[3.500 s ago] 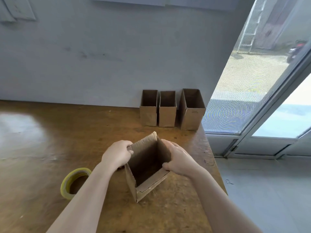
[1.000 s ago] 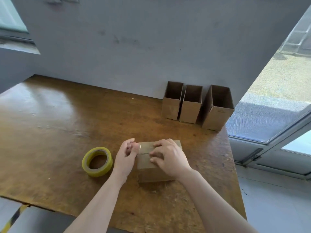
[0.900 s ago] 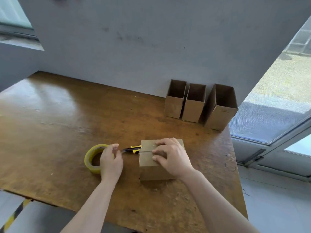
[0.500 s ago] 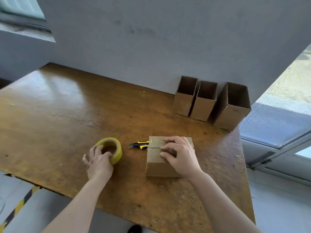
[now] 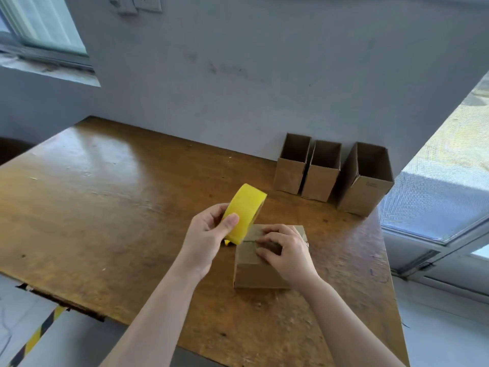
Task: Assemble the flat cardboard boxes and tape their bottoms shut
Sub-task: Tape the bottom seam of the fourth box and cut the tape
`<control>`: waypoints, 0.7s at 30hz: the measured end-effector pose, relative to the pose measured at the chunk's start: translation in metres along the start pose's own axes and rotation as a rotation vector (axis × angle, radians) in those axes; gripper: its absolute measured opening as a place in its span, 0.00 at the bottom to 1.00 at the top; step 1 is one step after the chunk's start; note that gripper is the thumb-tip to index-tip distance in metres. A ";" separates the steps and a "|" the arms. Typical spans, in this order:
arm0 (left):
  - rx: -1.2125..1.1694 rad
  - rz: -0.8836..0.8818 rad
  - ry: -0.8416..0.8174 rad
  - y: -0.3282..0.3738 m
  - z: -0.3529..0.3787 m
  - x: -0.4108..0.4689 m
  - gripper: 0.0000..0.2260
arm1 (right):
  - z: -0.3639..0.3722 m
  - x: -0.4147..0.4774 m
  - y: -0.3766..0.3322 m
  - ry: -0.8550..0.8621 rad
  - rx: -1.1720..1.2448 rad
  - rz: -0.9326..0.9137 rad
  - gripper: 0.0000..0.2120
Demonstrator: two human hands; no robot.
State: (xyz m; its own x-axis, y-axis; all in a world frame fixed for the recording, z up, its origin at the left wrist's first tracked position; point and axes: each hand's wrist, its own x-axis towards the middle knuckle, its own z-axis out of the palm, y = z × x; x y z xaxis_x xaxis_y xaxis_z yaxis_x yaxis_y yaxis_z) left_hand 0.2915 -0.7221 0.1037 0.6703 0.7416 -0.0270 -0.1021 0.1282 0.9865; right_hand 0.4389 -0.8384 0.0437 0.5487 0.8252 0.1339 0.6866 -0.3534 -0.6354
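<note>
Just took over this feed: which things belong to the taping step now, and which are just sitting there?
In use:
yellow tape roll, gripped by left hand
upturned box, flaps pressed by right hand

Idle:
three open boxes by the wall

Both bare forearms come in from the bottom edge and angle toward each other. The left grip (image 5: 209, 235) is held above the surface with its wrist nearly straight. Its thumb lies flat across the outer face of the tape (image 5: 247, 207) and its fingers curl at the roll's left side, holding it on edge. The right grip (image 5: 287, 251) lies palm down on the box (image 5: 260, 272), fingers bent, with the tips pressing the top by the seam. The two grips are just beside each other, apart.
</note>
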 end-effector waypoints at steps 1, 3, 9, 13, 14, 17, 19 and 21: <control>-0.063 -0.040 -0.013 0.001 0.005 -0.001 0.09 | -0.001 0.000 0.000 -0.010 0.012 0.003 0.08; -0.177 -0.132 -0.006 0.002 0.014 -0.001 0.11 | -0.003 0.001 0.002 -0.032 0.059 0.012 0.08; -0.429 -0.309 -0.006 0.001 0.023 0.009 0.19 | -0.018 0.002 -0.004 0.019 0.587 0.298 0.15; -0.572 -0.414 0.045 0.001 0.030 0.017 0.17 | -0.027 0.002 -0.004 -0.001 0.883 0.317 0.28; -0.612 -0.458 0.058 0.000 0.032 0.019 0.15 | -0.028 0.003 -0.002 0.009 0.915 0.318 0.30; -0.648 -0.535 0.075 -0.003 0.036 0.023 0.16 | -0.031 0.002 -0.002 0.024 1.060 0.347 0.28; -0.608 -0.546 0.089 -0.007 0.039 0.023 0.17 | -0.032 0.003 -0.002 0.020 1.145 0.395 0.25; -0.577 -0.552 0.095 -0.011 0.044 0.020 0.16 | -0.032 0.005 0.002 -0.009 1.145 0.406 0.17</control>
State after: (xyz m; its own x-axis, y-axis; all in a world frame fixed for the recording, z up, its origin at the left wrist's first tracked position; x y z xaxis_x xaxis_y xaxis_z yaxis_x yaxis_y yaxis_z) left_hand 0.3386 -0.7372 0.0997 0.6718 0.5213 -0.5262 -0.1554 0.7938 0.5881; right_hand 0.4585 -0.8490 0.0668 0.6197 0.7495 -0.2331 -0.3555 0.0033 -0.9347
